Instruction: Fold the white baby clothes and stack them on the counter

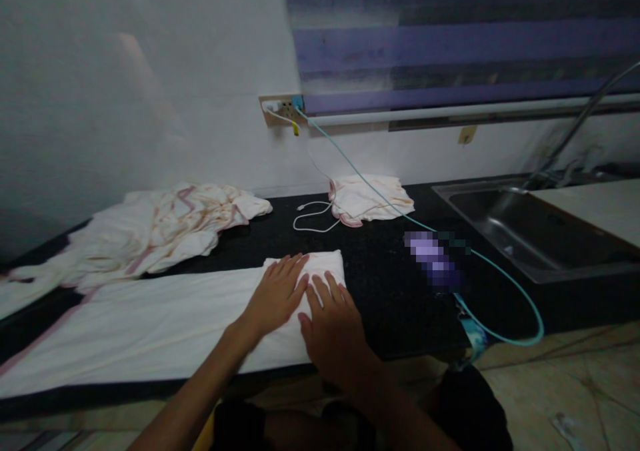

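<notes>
Two bare hands lay flat on the right end of a long white cloth (150,327) that was spread along a black counter (390,291). The left hand (277,294) rested palm down with its fingers (290,271) stretched out and slightly spread, gripping nothing. The right hand (333,324) lay just beside it, touching or nearly touching it at the thumb side, its fingers (327,287) likewise released and pressed onto the fabric. The folded end of the cloth reached just past the fingertips of both hands, and the rest of it ran away to the left of the left hand's fingers, with a pink edge showing at its far left.

Beyond the fingertips, towards the wall, lay a white cable (313,216) in a loose loop and a small folded cloth (370,199) with pink trim. To the far left of the fingers sat a crumpled heap of white and pink fabric (165,227). To the right of the right hand's fingers, a teal cable (500,274) ran from a wall socket (280,109) across the counter, past a blurred purple object (433,259), and a steel sink (530,234) lay further right.
</notes>
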Motion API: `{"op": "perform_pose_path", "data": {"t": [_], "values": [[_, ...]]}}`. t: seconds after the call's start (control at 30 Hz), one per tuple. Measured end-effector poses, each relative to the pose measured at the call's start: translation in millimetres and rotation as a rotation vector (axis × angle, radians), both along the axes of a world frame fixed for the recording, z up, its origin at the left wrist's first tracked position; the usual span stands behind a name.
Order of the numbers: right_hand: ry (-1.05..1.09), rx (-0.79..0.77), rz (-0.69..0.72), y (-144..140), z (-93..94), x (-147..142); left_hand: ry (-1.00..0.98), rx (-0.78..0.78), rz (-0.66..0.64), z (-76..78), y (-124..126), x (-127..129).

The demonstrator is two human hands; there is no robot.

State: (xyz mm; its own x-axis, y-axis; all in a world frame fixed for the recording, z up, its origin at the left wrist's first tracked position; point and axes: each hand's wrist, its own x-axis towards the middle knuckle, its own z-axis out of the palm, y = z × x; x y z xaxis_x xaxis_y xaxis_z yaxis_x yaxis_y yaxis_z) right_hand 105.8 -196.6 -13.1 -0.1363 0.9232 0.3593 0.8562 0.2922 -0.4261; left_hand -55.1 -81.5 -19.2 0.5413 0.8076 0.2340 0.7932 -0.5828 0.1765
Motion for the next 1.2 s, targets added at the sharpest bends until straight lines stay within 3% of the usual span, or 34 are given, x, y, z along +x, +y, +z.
{"op": "perform_pose_path", "data": {"t": [0.27, 0.4, 0.63, 0.77, 1.0, 1.1, 1.2], "values": [[-0.023, 0.011, -0.023, -19.1, -2.4, 78.3, 0.078, 0.031, -0.02, 6.7, -23.9, 89.0], [0.032, 0.063, -0.087, -29.8, -8.8, 96.8, 0.084, 0.065, -0.038, 6.6, -33.8, 116.5], [0.087, 0.124, -0.376, -43.5, -24.4, 85.6, 0.076, 0.1, -0.015, 2.6, -37.1, 120.0], [-0.006, 0.09, -0.38, -43.7, -24.0, 81.8, 0.124, 0.16, -0.001, 0.5, -35.3, 118.7], [-0.037, 0.044, -0.364, -42.2, -21.3, 83.7, 0.17, 0.118, -0.023, 1.4, -35.0, 119.6], [-0.019, 0.064, -0.352, -40.2, -24.8, 83.8, 0.172, 0.064, -0.045, 11.3, -28.3, 117.3], [0.073, 0.115, -0.358, -41.5, -23.9, 89.0, 0.186, -0.086, -0.126, 33.8, -10.0, 116.1]]}}
